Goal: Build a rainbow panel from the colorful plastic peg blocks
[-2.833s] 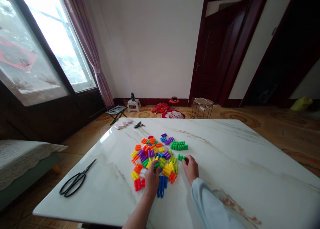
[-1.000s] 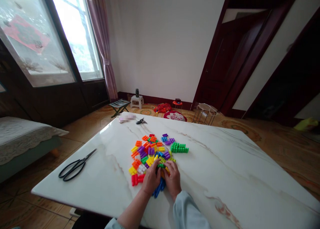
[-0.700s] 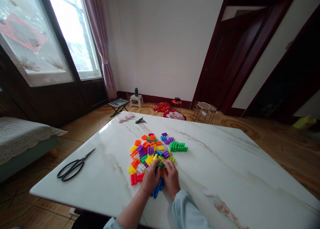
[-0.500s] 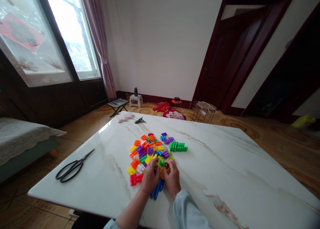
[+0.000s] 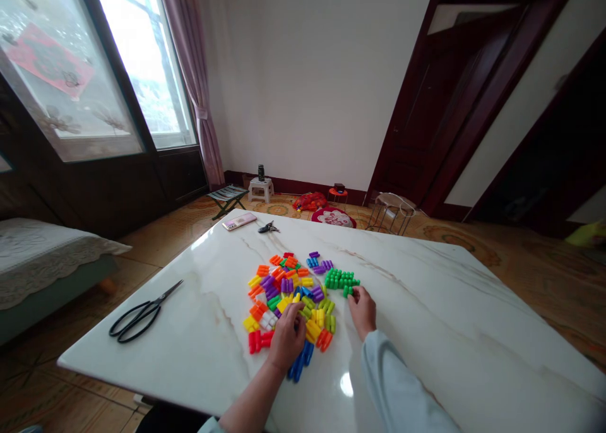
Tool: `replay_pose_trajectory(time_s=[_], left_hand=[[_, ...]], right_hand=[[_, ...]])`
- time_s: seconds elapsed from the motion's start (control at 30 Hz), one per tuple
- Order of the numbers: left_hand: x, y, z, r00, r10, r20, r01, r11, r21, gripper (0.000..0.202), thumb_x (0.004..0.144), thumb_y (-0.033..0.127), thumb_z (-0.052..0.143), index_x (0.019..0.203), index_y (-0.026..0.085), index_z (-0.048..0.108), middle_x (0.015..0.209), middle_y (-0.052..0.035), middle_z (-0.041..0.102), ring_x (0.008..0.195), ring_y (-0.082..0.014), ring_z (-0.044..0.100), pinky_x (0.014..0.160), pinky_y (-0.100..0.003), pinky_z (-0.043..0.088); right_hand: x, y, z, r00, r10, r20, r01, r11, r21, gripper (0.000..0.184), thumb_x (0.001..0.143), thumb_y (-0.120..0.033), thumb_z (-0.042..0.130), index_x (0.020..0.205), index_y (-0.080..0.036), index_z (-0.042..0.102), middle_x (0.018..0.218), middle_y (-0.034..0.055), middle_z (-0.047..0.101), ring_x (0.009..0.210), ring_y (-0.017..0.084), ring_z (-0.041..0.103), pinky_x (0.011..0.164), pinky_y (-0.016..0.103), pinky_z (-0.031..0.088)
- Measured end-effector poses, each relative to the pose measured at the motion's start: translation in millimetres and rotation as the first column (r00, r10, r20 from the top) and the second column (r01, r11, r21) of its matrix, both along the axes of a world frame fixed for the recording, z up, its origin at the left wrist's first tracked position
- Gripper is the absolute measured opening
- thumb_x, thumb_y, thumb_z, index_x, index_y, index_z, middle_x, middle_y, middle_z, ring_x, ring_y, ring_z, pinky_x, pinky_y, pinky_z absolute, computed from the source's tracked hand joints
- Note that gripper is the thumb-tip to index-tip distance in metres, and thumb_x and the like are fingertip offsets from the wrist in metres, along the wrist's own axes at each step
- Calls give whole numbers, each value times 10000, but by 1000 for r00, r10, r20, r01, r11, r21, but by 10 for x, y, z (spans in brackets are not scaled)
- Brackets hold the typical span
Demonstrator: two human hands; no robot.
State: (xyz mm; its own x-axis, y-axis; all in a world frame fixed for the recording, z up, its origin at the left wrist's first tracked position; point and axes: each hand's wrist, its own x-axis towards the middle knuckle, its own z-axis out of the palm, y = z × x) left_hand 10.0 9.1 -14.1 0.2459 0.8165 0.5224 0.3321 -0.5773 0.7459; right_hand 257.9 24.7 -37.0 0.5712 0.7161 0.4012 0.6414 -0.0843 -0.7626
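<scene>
In the head view, my right hand (image 5: 363, 310) pinches a green plastic building block (image 5: 348, 291) at the near right edge of a row-like cluster of green blocks (image 5: 338, 278). My left hand (image 5: 288, 337) rests over the near middle of a loose pile of coloured blocks (image 5: 272, 286), fingers curled down. Whatever its fingertips hold, if anything, is hidden; a yellow block (image 5: 297, 298) shows just beyond them. Long blue blocks (image 5: 298, 365) lie right beside the left wrist, red blocks (image 5: 255, 341) to its left. Yellow and orange blocks (image 5: 324, 340) lie between my hands.
A marble-patterned table (image 5: 426, 332) carries everything. Black-handled scissors (image 5: 146, 311) lie open at the left. A phone (image 5: 239, 221) and a bunch of keys (image 5: 268, 228) sit near the far edge. Beyond are a folding stool (image 5: 227, 195) and a white stool (image 5: 261, 189).
My right hand has moved from the pile, beside my left hand, out to the right with a green block to the green cluster. My left hand stays over the pile. The view has shifted slightly.
</scene>
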Motion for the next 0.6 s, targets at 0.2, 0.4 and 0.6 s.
replay_pose_trajectory(time_s=[0.2, 0.4, 0.6], left_hand=[[-7, -6, 3, 999, 17, -36, -17, 1000, 2, 235, 876, 168, 427, 1079, 192, 543, 979, -71, 615, 801, -160, 612, 726, -287, 521], [-4, 0, -6, 1000, -1, -30, 0, 1000, -20, 232, 884, 183, 410, 1082, 192, 531, 975, -72, 599, 789, -157, 604, 723, -292, 520], [-4, 8, -3, 1000, -6, -14, 5, 1000, -10, 224, 875, 181, 415, 1067, 195, 528, 947, -58, 589, 756, -148, 591, 689, -275, 515]], right_hand=[[-34, 127, -9, 999, 25, 21, -25, 1000, 5, 220, 679, -251, 521, 868, -178, 608, 784, 67, 692, 693, 193, 646, 698, 306, 509], [-147, -8, -7, 995, -39, 92, 38, 999, 17, 225, 746, -303, 476, 842, -153, 614, 853, 113, 662, 696, 200, 607, 695, 333, 486], [-272, -117, 71, 978, 113, 177, -111, 994, -23, 269, 754, -221, 456, 886, -182, 687, 942, 75, 681, 854, 198, 617, 800, 316, 473]])
